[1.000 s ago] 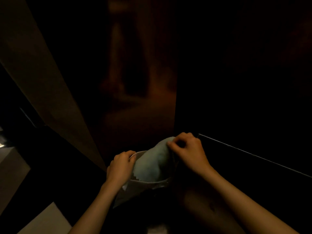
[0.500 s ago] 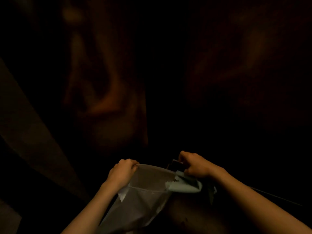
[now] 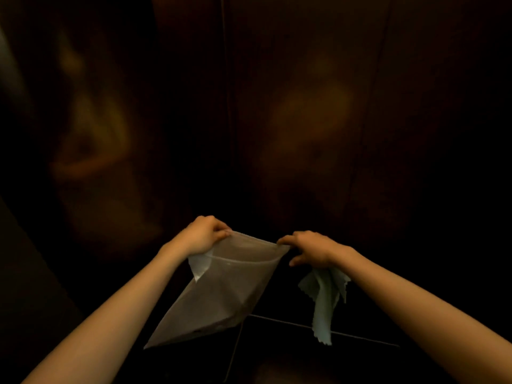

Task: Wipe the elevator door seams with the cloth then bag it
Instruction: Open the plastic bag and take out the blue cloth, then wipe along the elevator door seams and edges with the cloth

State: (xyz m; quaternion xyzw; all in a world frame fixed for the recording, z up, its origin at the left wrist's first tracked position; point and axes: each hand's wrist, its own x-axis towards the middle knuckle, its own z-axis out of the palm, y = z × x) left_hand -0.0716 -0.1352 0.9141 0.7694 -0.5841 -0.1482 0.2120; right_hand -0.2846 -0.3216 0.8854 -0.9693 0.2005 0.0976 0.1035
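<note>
Pinching the bag's (image 3: 221, 286) mouth taut between my left hand (image 3: 201, 235) and right hand (image 3: 310, 249); the cloth (image 3: 322, 300) dangles outside it from my right's curled fingers, the bag apparently empty.

We find no readable text, label, brand or number anywhere in this dim view. The translucent bag (image 3: 221, 289) and the pale cloth (image 3: 322, 303) show us no print.

Dim room, glossy dark wall panels (image 3: 304, 120) over dark floor (image 3: 291, 353)
</note>
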